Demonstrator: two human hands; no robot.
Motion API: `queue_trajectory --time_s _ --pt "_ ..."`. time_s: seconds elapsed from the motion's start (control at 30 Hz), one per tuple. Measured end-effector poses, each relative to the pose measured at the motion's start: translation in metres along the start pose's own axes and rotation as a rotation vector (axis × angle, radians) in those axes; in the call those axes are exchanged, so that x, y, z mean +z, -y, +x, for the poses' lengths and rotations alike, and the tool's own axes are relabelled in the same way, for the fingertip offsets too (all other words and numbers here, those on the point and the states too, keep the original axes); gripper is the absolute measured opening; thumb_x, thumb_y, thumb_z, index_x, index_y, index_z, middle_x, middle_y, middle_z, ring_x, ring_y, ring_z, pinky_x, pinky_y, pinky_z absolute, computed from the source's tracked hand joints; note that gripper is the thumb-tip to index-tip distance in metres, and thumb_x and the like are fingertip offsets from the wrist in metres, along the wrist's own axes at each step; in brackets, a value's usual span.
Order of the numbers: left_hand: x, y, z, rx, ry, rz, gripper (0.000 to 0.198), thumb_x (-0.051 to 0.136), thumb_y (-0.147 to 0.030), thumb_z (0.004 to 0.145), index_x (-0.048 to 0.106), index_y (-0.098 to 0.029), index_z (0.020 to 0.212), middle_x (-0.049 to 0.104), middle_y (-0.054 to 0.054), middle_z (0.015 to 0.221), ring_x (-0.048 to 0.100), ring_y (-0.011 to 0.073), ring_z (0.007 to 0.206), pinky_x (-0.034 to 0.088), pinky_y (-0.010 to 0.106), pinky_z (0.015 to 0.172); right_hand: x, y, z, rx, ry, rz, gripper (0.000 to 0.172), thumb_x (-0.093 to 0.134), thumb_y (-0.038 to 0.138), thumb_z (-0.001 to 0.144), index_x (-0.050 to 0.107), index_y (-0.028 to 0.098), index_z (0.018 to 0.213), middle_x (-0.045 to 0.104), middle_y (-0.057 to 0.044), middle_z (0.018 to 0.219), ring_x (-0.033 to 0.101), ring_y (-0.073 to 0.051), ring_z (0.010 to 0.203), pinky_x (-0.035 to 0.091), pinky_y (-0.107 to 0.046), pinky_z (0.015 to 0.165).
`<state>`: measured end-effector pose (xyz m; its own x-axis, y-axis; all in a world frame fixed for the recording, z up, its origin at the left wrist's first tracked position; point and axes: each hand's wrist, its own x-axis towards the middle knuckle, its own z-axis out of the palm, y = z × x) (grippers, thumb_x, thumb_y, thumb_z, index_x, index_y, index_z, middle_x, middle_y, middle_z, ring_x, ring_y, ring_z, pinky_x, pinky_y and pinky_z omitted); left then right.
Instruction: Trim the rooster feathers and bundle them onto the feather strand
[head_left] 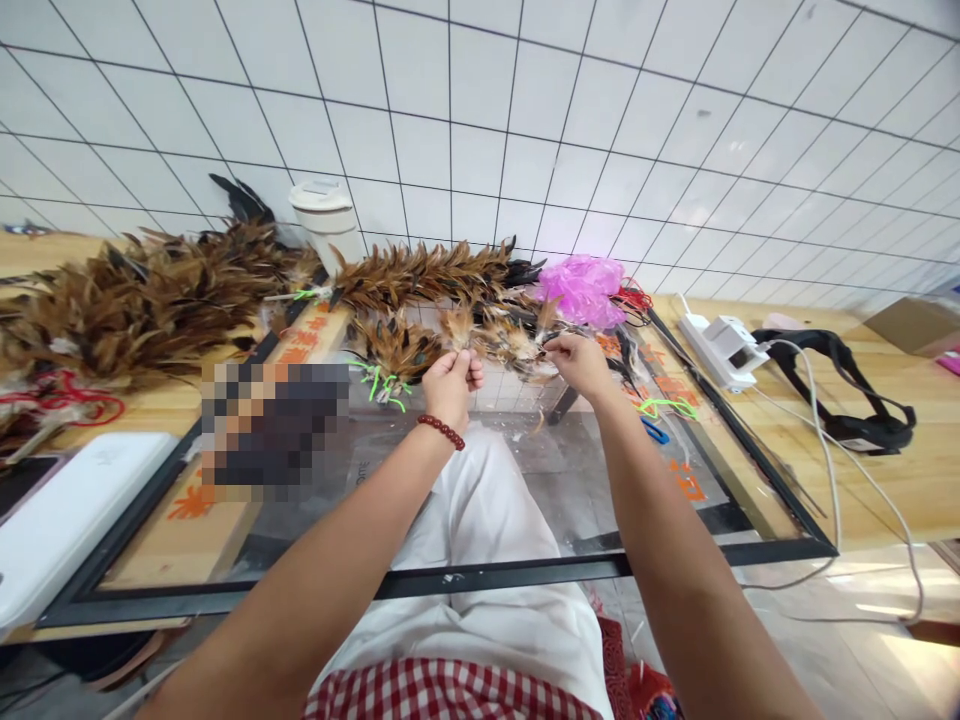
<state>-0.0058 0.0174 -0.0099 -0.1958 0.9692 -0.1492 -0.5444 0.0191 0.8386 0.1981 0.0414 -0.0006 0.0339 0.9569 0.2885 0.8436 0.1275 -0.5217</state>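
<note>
A brown feather tuft (457, 326) was pinched in the closed left hand (452, 385), and a second tuft (519, 345) was nipped by the right hand (579, 365), both above the glass tabletop (525, 500). A feather string (427, 275) was laid just beyond, a pink plastic bundle (581, 288) beside it.

Brown feathers (420, 275), pink plastic bag (581, 288)

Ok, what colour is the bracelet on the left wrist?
The bracelet is dark red beads, clearest in the head view.
</note>
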Motion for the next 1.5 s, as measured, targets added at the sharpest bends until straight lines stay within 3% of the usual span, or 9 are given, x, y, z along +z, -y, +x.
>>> queue_trajectory --time_s 0.2,0.33,0.43,0.57,0.67,0.87,1.07,1.3,1.5 --pt "-0.001 0.001 -0.001 0.013 0.014 0.037 0.016 0.066 -0.025 0.075 0.061 -0.011 0.074 0.057 -0.002 0.056 0.05 0.0049 0.046 0.04 0.018 0.047 0.021 0.016 -0.007 -0.11 -0.072 -0.17 0.029 0.056 0.021 0.078 0.07 0.02 0.104 0.066 -0.009 0.095 0.06 -0.021 0.088 0.043 -0.031 0.078" --pt "-0.001 0.002 -0.001 0.015 0.028 0.049 0.019 0.068 -0.028 0.074 0.061 -0.011 0.073 0.057 -0.002 0.056 0.05 0.0049 0.046 0.04 0.018 0.047 0.021 0.023 -0.009 -0.127 -0.069 -0.164 0.02 0.052 0.017 0.079 0.072 0.018 0.081 0.066 -0.01 0.088 0.059 -0.022 0.087 0.041 -0.034 0.079" --pt "-0.001 0.002 -0.001 0.011 0.034 0.056 0.016 0.066 -0.026 0.075 0.06 -0.011 0.073 0.057 -0.002 0.056 0.05 0.0046 0.046 0.04 0.017 0.047 0.016 0.024 -0.005 0.082 -0.115 0.262 0.011 0.058 0.022 0.075 0.067 0.017 0.072 0.065 -0.005 0.071 0.057 -0.016 0.068 0.042 -0.029 0.067" --pt "0.0 0.0 -0.001 -0.011 0.032 0.054 0.011 0.06 -0.02 0.079 0.061 -0.011 0.074 0.057 -0.003 0.056 0.05 0.0044 0.045 0.041 0.017 0.047 0.012 0.031 -0.003 0.294 0.137 0.93 0.016 0.069 0.03 0.065 0.063 0.015 0.064 0.064 -0.002 0.062 0.051 -0.009 0.051 0.036 -0.021 0.048" --pt "0.0 -0.004 -0.003 -0.045 0.039 0.05 0.009 0.059 -0.018 0.081 0.061 -0.011 0.074 0.059 -0.002 0.058 0.052 0.0047 0.046 0.043 0.018 0.05 0.012 0.043 -0.008 0.3 0.267 1.109 0.024 0.078 0.031 0.055 0.063 0.015 0.064 0.066 -0.002 0.065 0.051 -0.007 0.051 0.034 -0.018 0.045" --pt "0.003 -0.013 -0.01 -0.189 0.131 0.106 0.01 0.059 -0.014 0.081 0.062 -0.01 0.072 0.067 0.007 0.068 0.063 0.01 0.058 0.051 0.023 0.061 0.019 0.061 -0.015 0.233 0.227 1.145 0.026 0.078 0.034 0.056 0.06 0.017 0.064 0.056 0.004 0.053 0.044 -0.005 0.047 0.029 -0.019 0.044" --pt "0.004 -0.013 -0.008 -0.194 0.093 0.02 0.013 0.057 -0.011 0.082 0.06 -0.011 0.07 0.066 0.006 0.069 0.064 0.0111 0.063 0.052 0.026 0.069 0.029 0.06 -0.016 0.168 0.231 0.975 0.025 0.075 0.033 0.057 0.056 0.016 0.057 0.049 0.006 0.048 0.039 -0.004 0.045 0.026 -0.02 0.045" --pt "0.002 -0.011 -0.005 -0.199 0.104 -0.023 0.009 0.059 -0.01 0.08 0.058 -0.012 0.071 0.066 0.004 0.071 0.062 0.0093 0.063 0.052 0.027 0.074 0.033 0.061 -0.016 0.307 0.309 1.009 0.028 0.076 0.036 0.054 0.059 0.016 0.062 0.061 0.001 0.059 0.048 -0.006 0.05 0.031 -0.018 0.043" --pt "0.003 -0.011 -0.008 -0.2 0.13 0.032 0.012 0.059 -0.011 0.08 0.058 -0.011 0.069 0.064 0.004 0.065 0.062 0.0093 0.059 0.051 0.024 0.067 0.035 0.063 -0.017 0.33 0.289 1.043 0.032 0.079 0.038 0.052 0.055 0.017 0.058 0.052 0.005 0.047 0.041 -0.004 0.043 0.029 -0.017 0.041"
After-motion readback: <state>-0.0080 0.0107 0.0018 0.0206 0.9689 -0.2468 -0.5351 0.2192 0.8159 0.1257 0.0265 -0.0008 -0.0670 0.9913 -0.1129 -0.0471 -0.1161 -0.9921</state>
